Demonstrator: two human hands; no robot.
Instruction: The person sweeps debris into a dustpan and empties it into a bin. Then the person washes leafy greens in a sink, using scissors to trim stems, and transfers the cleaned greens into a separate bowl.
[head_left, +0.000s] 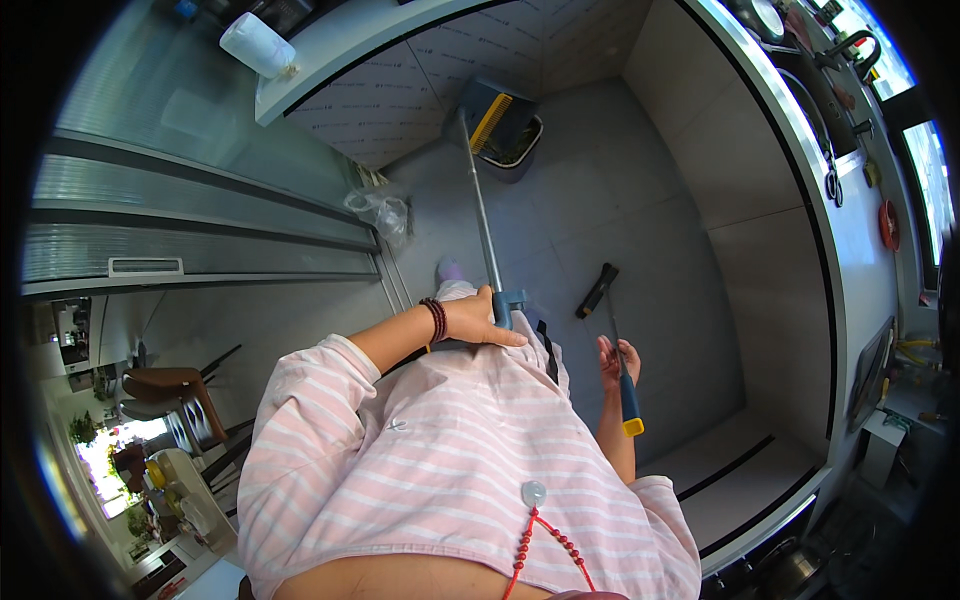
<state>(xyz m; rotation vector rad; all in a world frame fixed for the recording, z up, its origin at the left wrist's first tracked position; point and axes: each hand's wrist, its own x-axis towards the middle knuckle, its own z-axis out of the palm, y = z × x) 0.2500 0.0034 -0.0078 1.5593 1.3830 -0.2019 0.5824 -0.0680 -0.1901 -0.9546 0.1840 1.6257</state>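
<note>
My left hand (478, 319) is at the upper end of a long-handled dustpan (480, 210), against its blue-grey grip, thumb stretched to the right. The dustpan's grey pan, with a yellow comb edge (491, 122), is tilted at the rim of a dark waste bin (511, 169). Some dark contents show inside the bin. In my right hand (619, 361) is the thin pole of a broom (615, 322), fingers curled loosely round it. Its blue grip with a yellow end points back towards me. The narrow dark broom head (598, 291) is over the grey tiled floor.
A clear plastic bag (386, 214) lies by the sliding glass door (202, 217) on the left. Along the right runs a counter (862, 262) with scissors (834, 186), a red dish (889, 225) and a sink. A paper roll (257, 45) stands on the far-left counter corner.
</note>
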